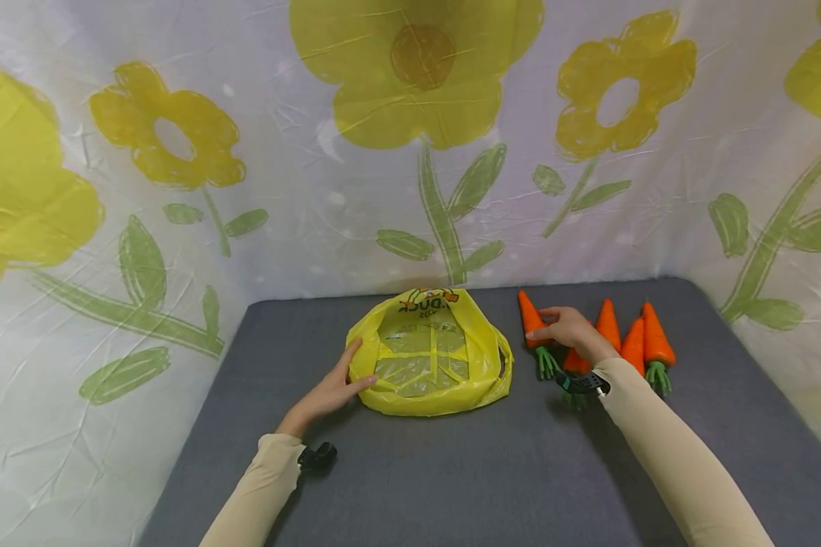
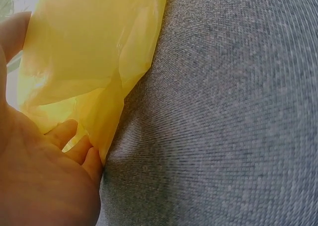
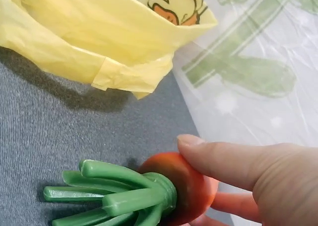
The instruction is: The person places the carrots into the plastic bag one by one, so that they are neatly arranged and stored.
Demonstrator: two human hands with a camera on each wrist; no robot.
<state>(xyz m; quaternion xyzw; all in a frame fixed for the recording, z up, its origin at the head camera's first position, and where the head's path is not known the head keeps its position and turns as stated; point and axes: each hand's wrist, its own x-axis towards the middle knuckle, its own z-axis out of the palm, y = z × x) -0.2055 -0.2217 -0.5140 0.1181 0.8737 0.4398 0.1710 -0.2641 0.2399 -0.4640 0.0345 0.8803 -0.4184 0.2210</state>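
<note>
A yellow plastic bag point(image 1: 410, 399) with a printed duck lies on the grey table, its mouth spread wide. My left hand point(image 1: 324, 395) holds the bag's left side, thumb over the rim and fingers against the outside; in the left wrist view, bent fingertips point(image 2: 82, 146) touch the yellow plastic. To the right of the bag, my right hand point(image 1: 569, 330) grips a toy carrot point(image 1: 530, 311) between thumb and fingers. Its tip points away from me, and its green top point(image 3: 134, 196) is uncovered. The right wrist view shows the thumb point(image 3: 218, 159) on the carrot's thick end.
Several more toy carrots point(image 1: 657, 338) lie to the right on the dark grey table point(image 1: 438, 486), partly hidden by my right hand and forearm. A flower-printed curtain point(image 1: 301, 228) hangs along the table's back and sides.
</note>
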